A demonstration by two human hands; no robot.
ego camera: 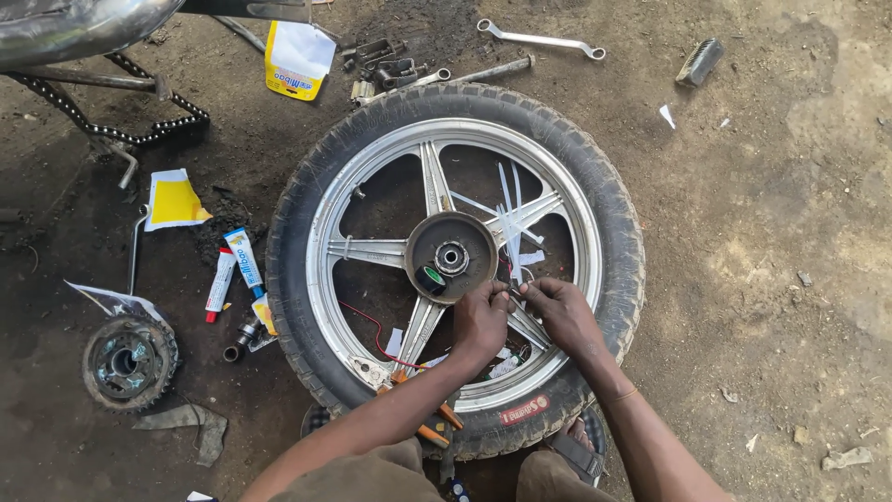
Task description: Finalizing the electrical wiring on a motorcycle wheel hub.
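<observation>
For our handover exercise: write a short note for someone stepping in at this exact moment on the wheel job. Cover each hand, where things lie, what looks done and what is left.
Left hand and right hand: both pinched together at a spoke beside the hub, working something small; I cannot tell what.
Wheel lies flat on the dirt, tyre on.
White zip ties stick up from the spokes; a red wire runs under them.
Orange-handled pliers lie on the near tyre edge.
Spanner beyond the wheel; two tubes and sprocket to its left.
Done: several ties fitted. Left: their long tails look untrimmed.

Bare forearms, a thin band on the right wrist [624,394], olive-brown trousers [390,476] (sandals, apparently, below).
</observation>
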